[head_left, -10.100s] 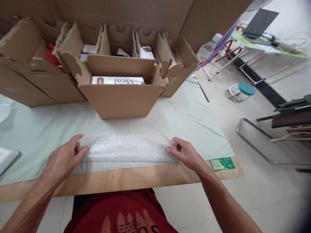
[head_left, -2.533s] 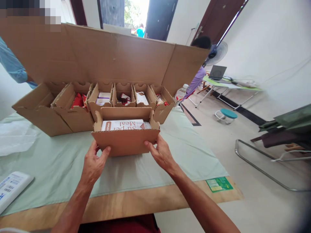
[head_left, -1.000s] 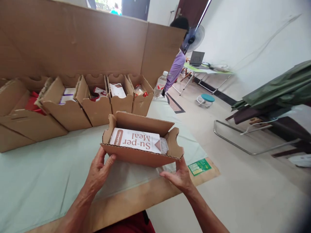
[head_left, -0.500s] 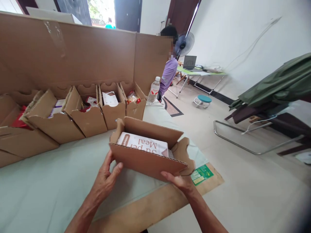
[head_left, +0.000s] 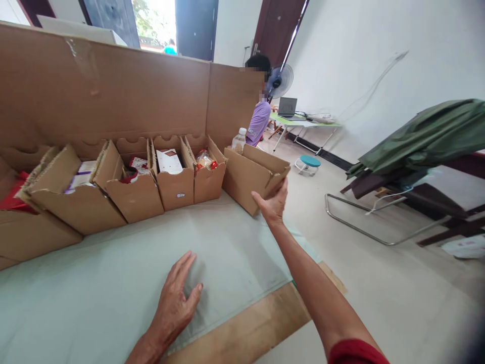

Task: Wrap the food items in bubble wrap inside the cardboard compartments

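Observation:
My right hand [head_left: 273, 202] grips the near end of an open-topped cardboard box [head_left: 244, 177], thumb on its side. The box is at the right end of a row of similar boxes, in front of a water bottle [head_left: 239, 140]; its inside is hidden from this angle. My left hand [head_left: 178, 290] is over the pale green cloth [head_left: 125, 283], fingers apart and holding nothing. Closest in the row is a box [head_left: 209, 189] with a clear-and-red wrapped item [head_left: 205, 160]; left of it stands a box [head_left: 176, 191] holding a white carton [head_left: 168, 162].
A tall cardboard panel [head_left: 132, 96] stands behind the row. Farther left, boxes hold purple-white packs [head_left: 84, 174] and a red pack [head_left: 15, 194]. Beyond the table are a person in a purple shirt [head_left: 259, 121], a blue stool [head_left: 309, 161] and a metal-framed chair [head_left: 364, 237].
The box has moved from between both hands to the far right end of the row, turned lengthwise. My left hand has let go of it; my right hand still holds it.

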